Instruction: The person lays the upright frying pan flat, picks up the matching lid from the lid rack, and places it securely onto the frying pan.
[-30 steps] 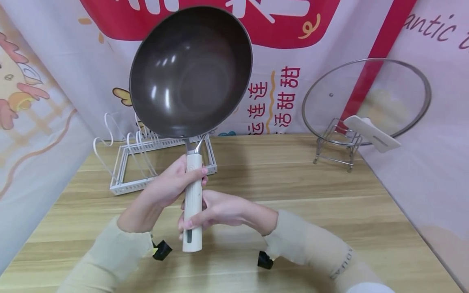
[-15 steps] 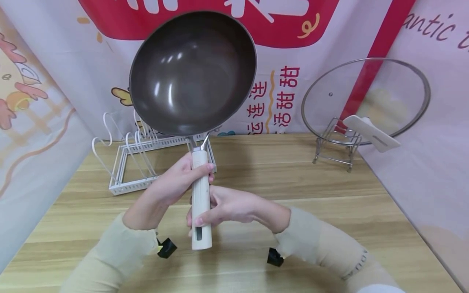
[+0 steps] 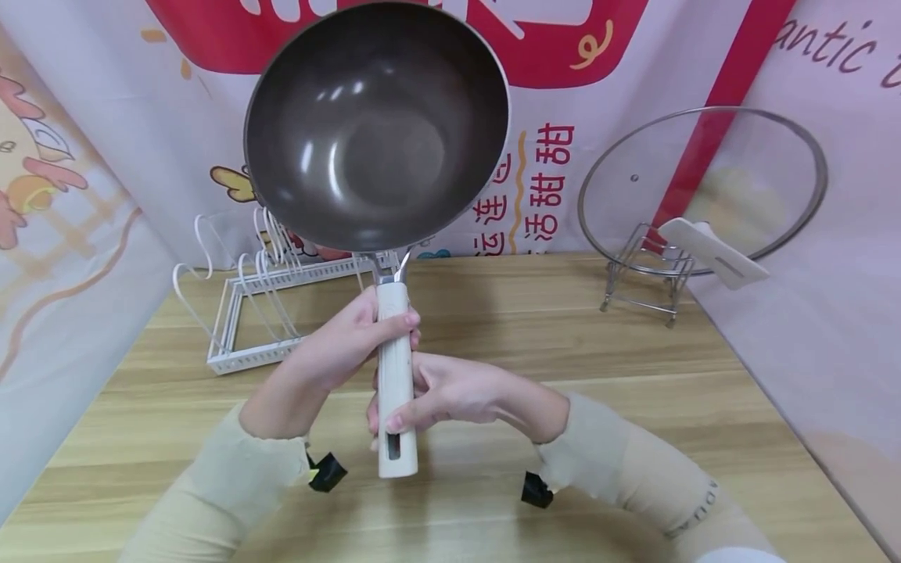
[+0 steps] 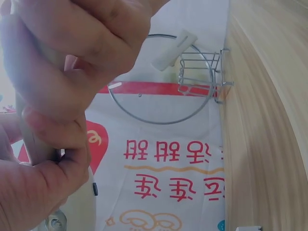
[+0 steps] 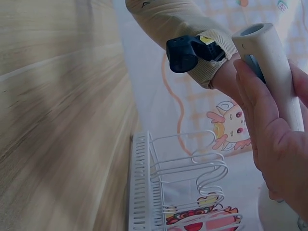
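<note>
Both hands hold up a dark round pan [image 3: 380,129] by its cream handle [image 3: 396,367], the pan's inside facing the head camera. My left hand [image 3: 345,336] grips the handle's upper part near the metal fork, thumb across the front. Lower down, my right hand [image 3: 450,391] grips it near the slotted end. In the left wrist view, fingers of the left hand [image 4: 48,192] wrap the handle [image 4: 38,139]. The right wrist view shows the right hand [image 5: 279,144] round the handle [image 5: 269,67], its hollow end uncovered.
A white wire rack [image 3: 256,356] stands on the wooden table [image 3: 535,344] at the back left, partly behind the pan and left hand. At the back right, a small metal stand [image 3: 644,305] holds a glass lid [image 3: 633,211] and a white spatula [image 3: 718,254]. Printed cloth walls surround the table.
The pan and both hands have moved a little to the right, and the pan looks larger in the head view. Both hands keep their hold on the handle.
</note>
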Tool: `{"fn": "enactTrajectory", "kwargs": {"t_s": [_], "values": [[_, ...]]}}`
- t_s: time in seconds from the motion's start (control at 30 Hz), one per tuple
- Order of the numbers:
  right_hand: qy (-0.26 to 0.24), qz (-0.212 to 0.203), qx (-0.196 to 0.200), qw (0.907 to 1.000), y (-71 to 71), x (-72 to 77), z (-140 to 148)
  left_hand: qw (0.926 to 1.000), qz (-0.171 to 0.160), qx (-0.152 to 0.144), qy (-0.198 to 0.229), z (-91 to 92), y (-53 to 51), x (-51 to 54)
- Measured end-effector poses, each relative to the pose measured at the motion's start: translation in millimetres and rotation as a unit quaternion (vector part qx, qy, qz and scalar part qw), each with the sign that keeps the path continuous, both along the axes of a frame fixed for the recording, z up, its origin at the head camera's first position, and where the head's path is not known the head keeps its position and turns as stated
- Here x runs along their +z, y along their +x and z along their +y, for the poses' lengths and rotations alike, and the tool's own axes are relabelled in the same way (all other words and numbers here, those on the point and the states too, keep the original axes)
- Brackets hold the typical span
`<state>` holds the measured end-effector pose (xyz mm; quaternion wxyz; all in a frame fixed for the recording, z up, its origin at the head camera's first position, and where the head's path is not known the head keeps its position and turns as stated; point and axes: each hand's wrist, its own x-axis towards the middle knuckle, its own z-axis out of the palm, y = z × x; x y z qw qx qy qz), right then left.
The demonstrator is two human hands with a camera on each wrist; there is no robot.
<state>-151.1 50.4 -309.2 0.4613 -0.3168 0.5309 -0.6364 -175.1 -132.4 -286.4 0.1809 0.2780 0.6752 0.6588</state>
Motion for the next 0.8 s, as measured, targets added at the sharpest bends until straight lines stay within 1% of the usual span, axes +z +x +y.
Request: {"fn": "enactTrajectory", "kwargs": {"t_s": [0.3,0.43,0.67,0.8], "values": [[-0.004,0.006,-0.005,1.0000,0.4,-5.4,9.3,1.0000,0.006,-0.001,-0.006,11.0,-0.4,-2.1],[0.001,0.003,-0.011,0.9999,1.6,-6.1,13.6,1.0000,0.003,-0.006,-0.006,15.3,-2.4,-4.0],[0.006,-0.009,-0.020,0.9997,5.7,-6.3,21.2,0.9996,0.003,-0.028,0.006,22.9,-4.0,-6.3],[0.003,-0.011,-0.023,0.9997,6.9,-7.4,24.7,0.9994,0.000,-0.033,0.010,26.1,-4.8,-7.6]]}}
